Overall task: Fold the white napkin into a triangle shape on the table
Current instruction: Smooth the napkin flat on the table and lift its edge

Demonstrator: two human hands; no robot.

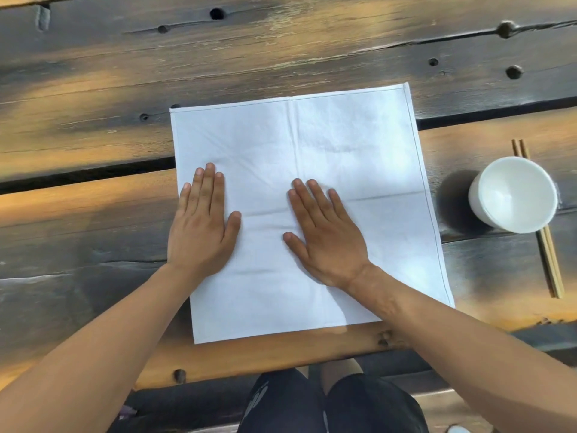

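Wooden table [93, 195], empty white bowl [513, 195] beside napkin [327, 145]

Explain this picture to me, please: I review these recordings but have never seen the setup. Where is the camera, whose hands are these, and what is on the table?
There is no machine here. A person wears a camera on the head, so the single view looks down at their own arms. The left hand and right hand lie flat, fingers straight, on a white napkin spread open and unfolded on a wooden plank table. Nothing is gripped; both hands only press the cloth. To the right stands a white bowl, over a pair of wooden chopsticks. The person's knees show below the table edge.
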